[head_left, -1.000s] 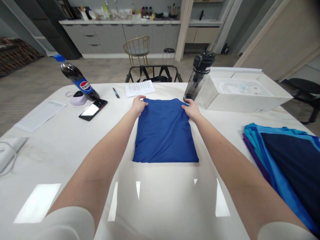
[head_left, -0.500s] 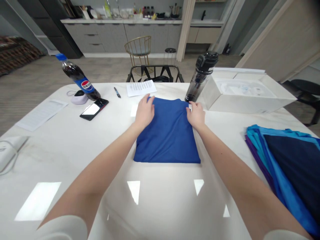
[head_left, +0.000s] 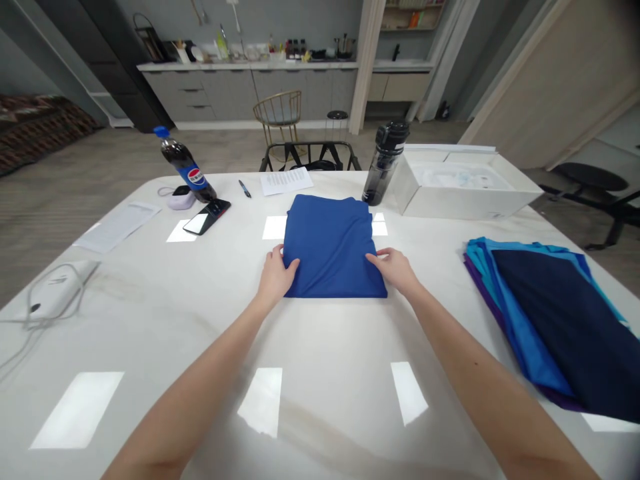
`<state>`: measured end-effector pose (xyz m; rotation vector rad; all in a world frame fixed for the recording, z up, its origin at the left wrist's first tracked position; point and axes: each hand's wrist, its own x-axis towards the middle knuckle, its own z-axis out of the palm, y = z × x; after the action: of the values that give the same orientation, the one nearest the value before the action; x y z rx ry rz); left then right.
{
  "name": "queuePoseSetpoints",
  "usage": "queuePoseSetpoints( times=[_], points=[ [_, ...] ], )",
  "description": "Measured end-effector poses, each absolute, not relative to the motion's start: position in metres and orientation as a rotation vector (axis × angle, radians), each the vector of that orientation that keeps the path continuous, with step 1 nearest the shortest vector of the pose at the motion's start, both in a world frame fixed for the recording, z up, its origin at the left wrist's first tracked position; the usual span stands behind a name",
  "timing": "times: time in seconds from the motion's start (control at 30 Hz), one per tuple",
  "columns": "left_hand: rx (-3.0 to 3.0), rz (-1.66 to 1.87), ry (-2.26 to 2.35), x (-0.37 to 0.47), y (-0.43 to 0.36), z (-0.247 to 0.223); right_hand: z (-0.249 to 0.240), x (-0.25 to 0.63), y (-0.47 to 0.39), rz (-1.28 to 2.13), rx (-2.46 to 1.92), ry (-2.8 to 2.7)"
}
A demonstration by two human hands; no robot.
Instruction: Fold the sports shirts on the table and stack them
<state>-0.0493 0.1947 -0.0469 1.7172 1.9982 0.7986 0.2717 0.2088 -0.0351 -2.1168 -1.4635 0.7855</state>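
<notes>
A folded blue garment (head_left: 330, 247) lies flat as a rough square on the white table, lightly creased. At its left edge, my left hand (head_left: 278, 273) has the thumb on top and the fingers along the side, gripping the border. On the opposite edge, my right hand (head_left: 397, 269) pinches the cloth, thumb above and fingertips partly hidden at the rim. Both hands are at the lower half of the garment. What kind of garment it is cannot be made out in its folded state.
Folded dark and blue clothes (head_left: 550, 313) are piled at right. Behind stand a black tumbler (head_left: 383, 163) and an open white box (head_left: 450, 200). A cola bottle (head_left: 190, 167), phone (head_left: 207, 217), pen (head_left: 245, 189) and printed sheet (head_left: 286, 181) lie toward the back; a corded white device (head_left: 60, 290) is at left.
Both hands have moved from the garment's far corners toward me, down to its lower side edges. The camera view has shifted; the garment remains folded flat.
</notes>
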Motion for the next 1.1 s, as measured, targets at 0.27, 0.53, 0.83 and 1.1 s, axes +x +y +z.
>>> queuePoseSetpoints(
  times=[0.27, 0.53, 0.83, 1.1],
  points=[
    [1.506, 0.804, 1.982, -0.049, 0.166, -0.049, -0.024, 0.272, 0.158, 1.115, -1.991, -1.430],
    [1.563, 0.784, 1.955, -0.063, 0.142, -0.040, -0.028, 0.289, 0.135, 1.135, -2.054, -1.525],
    [1.434, 0.566, 1.554, -0.084, 0.105, -0.020, -0.002, 0.307, 0.118, 1.584, -1.973, -1.775],
    [1.307, 0.759, 1.700, -0.071, 0.143, -0.025, -0.023, 0.296, 0.166, 1.041, -1.990, -1.545]
  ],
)
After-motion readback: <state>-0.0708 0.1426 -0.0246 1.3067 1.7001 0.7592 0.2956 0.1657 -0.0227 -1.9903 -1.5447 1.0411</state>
